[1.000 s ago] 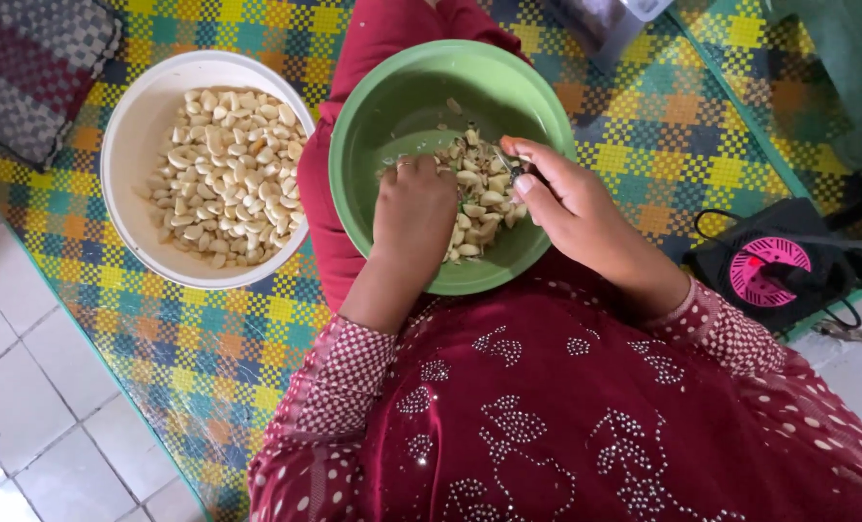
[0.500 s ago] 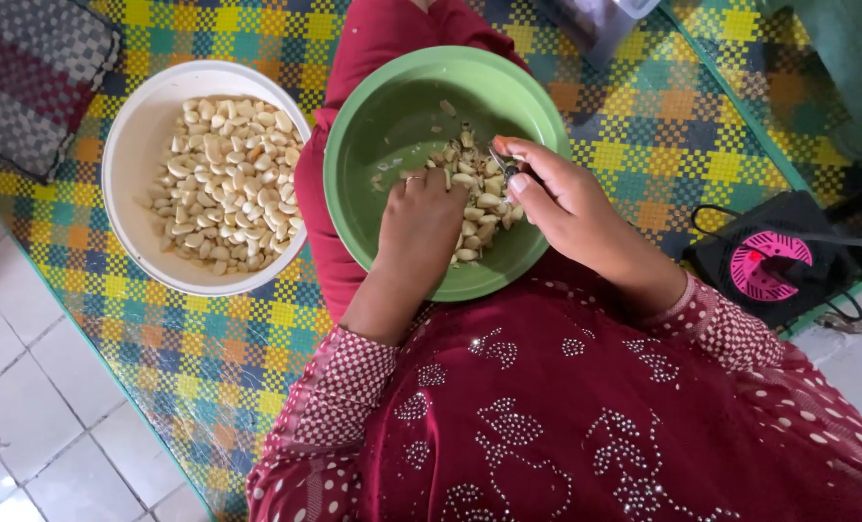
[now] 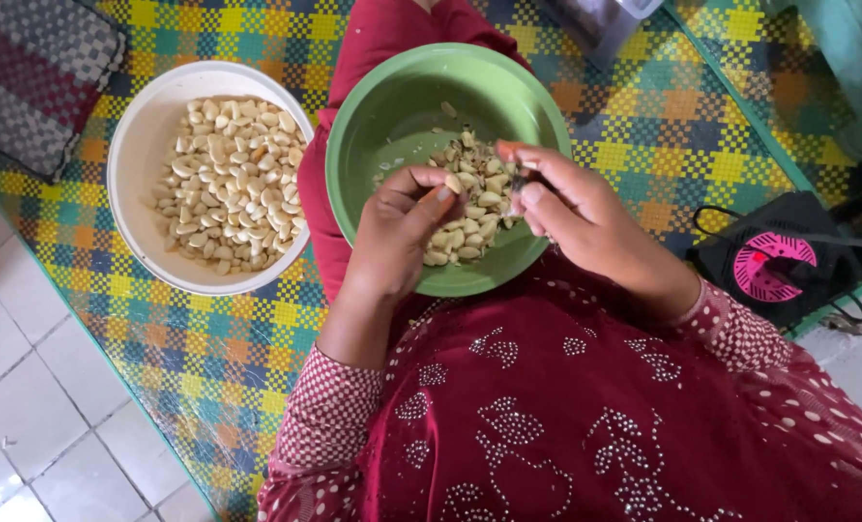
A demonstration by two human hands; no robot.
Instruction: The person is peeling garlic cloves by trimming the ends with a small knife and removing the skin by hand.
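Checked woven mat (image 3: 208, 358) over pale floor tiles (image 3: 25, 425); on our lap, green bowl (image 3: 402, 106) of garlic cloves (image 3: 469, 208); our left hand (image 3: 397, 232) pinches one clove (image 3: 453, 183); our right hand (image 3: 585, 217), grip pressed together, contents hidden; white bowl (image 3: 136, 155) of peeled cloves beside.

Two bowls side by side on the mat (image 3: 208, 358): left bowl (image 3: 136, 164) full of peeled cloves (image 3: 230, 184), right bowl (image 3: 402, 106) on the lap with a smaller pile of cloves (image 3: 469, 208). Both hands over the right bowl. Small fan (image 3: 774, 266) at the mat's right edge. Tiled floor (image 3: 34, 406) off the left edge.
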